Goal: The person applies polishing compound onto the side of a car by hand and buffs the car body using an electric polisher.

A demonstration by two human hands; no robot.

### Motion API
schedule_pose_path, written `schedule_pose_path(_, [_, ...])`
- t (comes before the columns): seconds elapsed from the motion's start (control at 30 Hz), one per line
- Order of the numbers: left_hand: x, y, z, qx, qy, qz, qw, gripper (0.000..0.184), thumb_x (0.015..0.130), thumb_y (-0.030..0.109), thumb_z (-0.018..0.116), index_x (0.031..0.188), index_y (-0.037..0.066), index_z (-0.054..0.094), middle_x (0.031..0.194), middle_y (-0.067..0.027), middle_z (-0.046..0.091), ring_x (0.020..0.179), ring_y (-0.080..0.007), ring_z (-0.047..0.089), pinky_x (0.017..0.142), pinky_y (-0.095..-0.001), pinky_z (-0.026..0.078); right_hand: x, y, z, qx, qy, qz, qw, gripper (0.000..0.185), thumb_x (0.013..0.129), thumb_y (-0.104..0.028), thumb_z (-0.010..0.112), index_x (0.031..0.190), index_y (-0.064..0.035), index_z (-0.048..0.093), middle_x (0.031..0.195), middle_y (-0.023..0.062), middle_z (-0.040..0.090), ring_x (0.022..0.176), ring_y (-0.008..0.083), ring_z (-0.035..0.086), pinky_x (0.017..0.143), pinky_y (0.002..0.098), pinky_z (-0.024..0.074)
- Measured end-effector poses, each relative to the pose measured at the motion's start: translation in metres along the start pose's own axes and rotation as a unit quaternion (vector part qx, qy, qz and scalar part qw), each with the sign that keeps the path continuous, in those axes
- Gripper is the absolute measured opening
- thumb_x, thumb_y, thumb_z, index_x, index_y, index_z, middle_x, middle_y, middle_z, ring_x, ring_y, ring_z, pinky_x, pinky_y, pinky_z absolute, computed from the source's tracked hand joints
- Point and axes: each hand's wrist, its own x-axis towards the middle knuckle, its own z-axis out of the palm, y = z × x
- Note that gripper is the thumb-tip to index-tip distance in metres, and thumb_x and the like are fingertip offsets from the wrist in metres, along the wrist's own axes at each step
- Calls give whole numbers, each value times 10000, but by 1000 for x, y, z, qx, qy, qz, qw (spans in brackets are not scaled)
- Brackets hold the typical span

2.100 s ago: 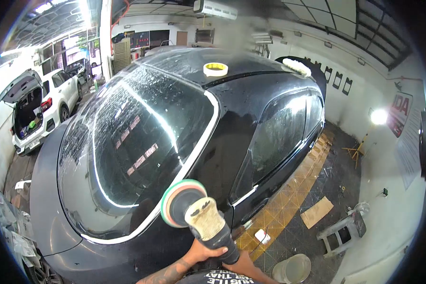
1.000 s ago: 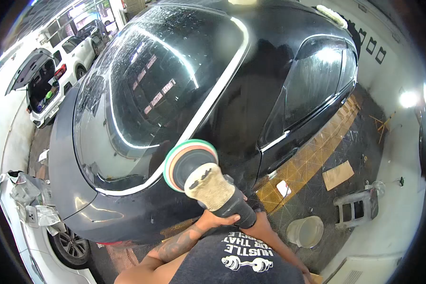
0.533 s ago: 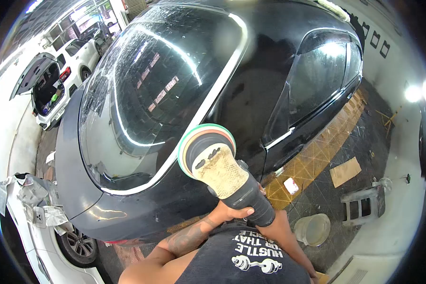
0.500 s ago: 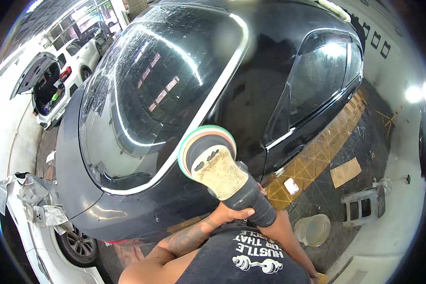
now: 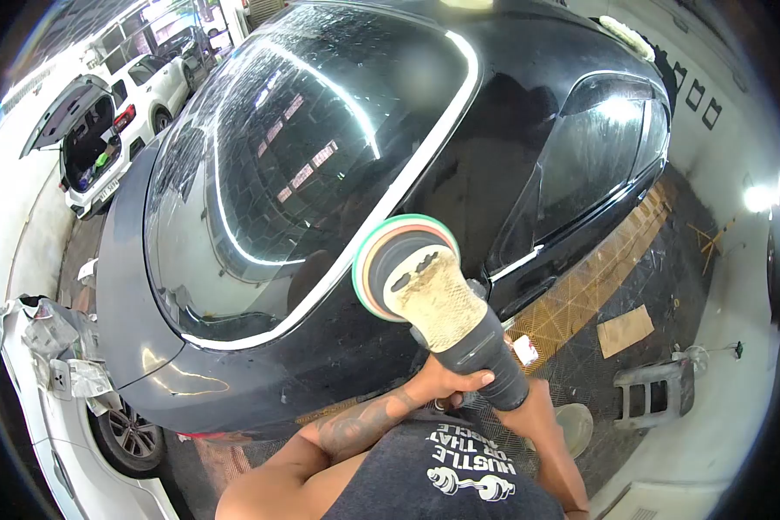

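Observation:
A polisher (image 5: 438, 299) with a black body, a worn tan grip cover and a green-and-orange edged round pad (image 5: 364, 251) is held in both hands. Its pad faces the black car (image 5: 459, 191), beside the bright trim of the large sloping window (image 5: 277, 173). Whether the pad touches the paint cannot be made out. My left hand (image 5: 455, 381) is closed around the polisher's handle, thumb on top. My right hand (image 5: 529, 412) grips the rear end from below, its fingers mostly hidden behind the tool.
To the left stands a white car (image 5: 69, 451) with newspaper (image 5: 87, 377) on it. Farther back is a white car with its tailgate raised (image 5: 91, 156). At right are yellow floor grating (image 5: 572, 286), cardboard (image 5: 626, 331), a grey plastic part (image 5: 654, 394) and a bucket (image 5: 574, 429).
The polisher and both hands have shifted right in view, the pad moving off the window trim towards the side panel. My right forearm now covers more of the bucket. The view has shifted slightly.

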Motion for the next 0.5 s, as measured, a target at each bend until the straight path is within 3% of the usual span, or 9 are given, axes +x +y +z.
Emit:
schedule_pose_path(0.2, [0, -4, -3, 7, -7, 17, 1000, 698, 808, 220, 785, 1369, 14, 426, 1251, -163, 570, 1231, -272, 547, 1080, -456, 429, 4, -5, -3, -28, 7, -7, 1000, 330, 681, -155, 820, 942, 13, 709, 864, 215, 733, 836, 336, 746, 732, 387, 565])
schedule_pose_path(0.27, [-7, -3, -3, 4, -1, 10, 1000, 708, 808, 220, 787, 1377, 17, 417, 1254, -158, 567, 1242, -273, 541, 1089, -458, 422, 4, -4, 2, -8, 12, -25, 1000, 330, 637, -115, 822, 890, 43, 682, 790, 203, 720, 742, 314, 737, 685, 373, 555])
schedule_pose_path(0.5, [-33, 1, -2, -35, 19, 21, 999, 755, 802, 249, 803, 1391, 28, 386, 1262, -129, 558, 1268, -276, 526, 1121, -471, 399, 2, 8, 15, 5, -45, -32, 998, 319, 666, -166, 822, 904, 6, 696, 786, 207, 708, 784, 359, 732, 687, 386, 554])
